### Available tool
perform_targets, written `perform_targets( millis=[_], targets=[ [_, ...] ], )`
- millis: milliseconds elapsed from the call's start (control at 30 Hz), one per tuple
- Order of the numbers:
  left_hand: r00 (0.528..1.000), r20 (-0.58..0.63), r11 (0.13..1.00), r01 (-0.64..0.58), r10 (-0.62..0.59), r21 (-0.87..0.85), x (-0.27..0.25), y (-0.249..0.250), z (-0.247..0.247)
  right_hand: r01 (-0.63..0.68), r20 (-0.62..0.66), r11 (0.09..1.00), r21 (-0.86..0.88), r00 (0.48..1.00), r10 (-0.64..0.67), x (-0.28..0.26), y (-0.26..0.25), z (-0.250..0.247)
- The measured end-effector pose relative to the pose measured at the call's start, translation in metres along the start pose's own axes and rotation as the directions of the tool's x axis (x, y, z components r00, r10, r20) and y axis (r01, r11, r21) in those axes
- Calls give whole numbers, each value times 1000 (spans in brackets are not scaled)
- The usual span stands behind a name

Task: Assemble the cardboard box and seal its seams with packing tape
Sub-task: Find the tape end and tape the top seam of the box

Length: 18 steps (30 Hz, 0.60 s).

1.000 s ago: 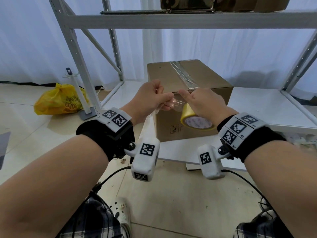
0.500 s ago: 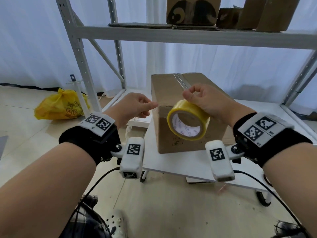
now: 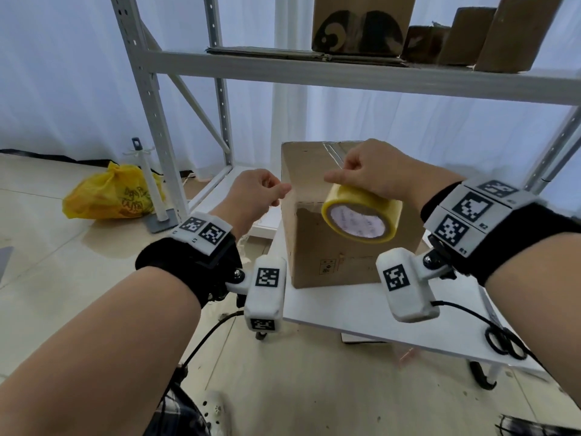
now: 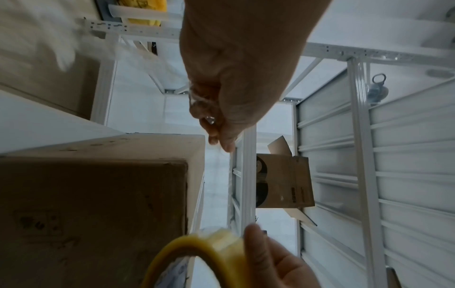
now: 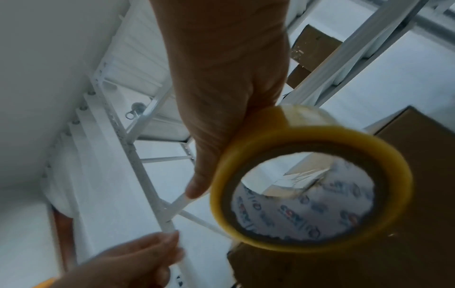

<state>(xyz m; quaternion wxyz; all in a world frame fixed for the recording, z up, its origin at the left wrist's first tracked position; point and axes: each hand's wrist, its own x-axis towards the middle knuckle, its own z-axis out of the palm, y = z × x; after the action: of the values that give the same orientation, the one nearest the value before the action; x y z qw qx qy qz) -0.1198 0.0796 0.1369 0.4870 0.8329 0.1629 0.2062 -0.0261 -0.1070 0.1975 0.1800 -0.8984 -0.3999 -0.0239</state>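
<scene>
cardboard box [image 3: 342,234] stands assembled and upright on the low white table [image 3: 361,313], flaps folded down. a strip of clear tape [image 3: 333,151] already runs along the top centre seam and laps over the near edge. so forming the box looks done, and at least one seam is sealed.

your right hand [image 3: 374,171] grips the yellow tape roll [image 3: 361,215] from above, fingers curled over its outer band, holding it in the air just in front of the box's near face. through the roll's core, the right wrist view shows the taped top corner of the box.

your left hand [image 3: 254,193] is curled with thumb and fingertips pinched together, beside the box's near left edge. the left wrist view shows crumpled clear film at those fingers, so you seem to be pinching the tape's free end; whether it runs unbroken to the roll i cannot tell.

judgement: mid-to-late in the task. likely left: the top edge seams, and the bottom, which is hidden. black scissors [image 3: 503,343] lie on the table's right edge. a yellow bag [image 3: 116,196] sits on the floor to the left.
</scene>
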Motion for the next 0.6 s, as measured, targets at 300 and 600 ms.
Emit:
perform_targets(
  millis=[300, 600],
  targets=[
    [998, -62, 1000, -9, 10, 18, -1, -1, 0, -104, 39, 974, 203, 994, 98, -14, 11, 6],
    [1000, -6, 993, 18, -17, 118, 0, -7, 0, -27, 90, 959, 281, 996, 1, -11, 2, -2]
  ],
)
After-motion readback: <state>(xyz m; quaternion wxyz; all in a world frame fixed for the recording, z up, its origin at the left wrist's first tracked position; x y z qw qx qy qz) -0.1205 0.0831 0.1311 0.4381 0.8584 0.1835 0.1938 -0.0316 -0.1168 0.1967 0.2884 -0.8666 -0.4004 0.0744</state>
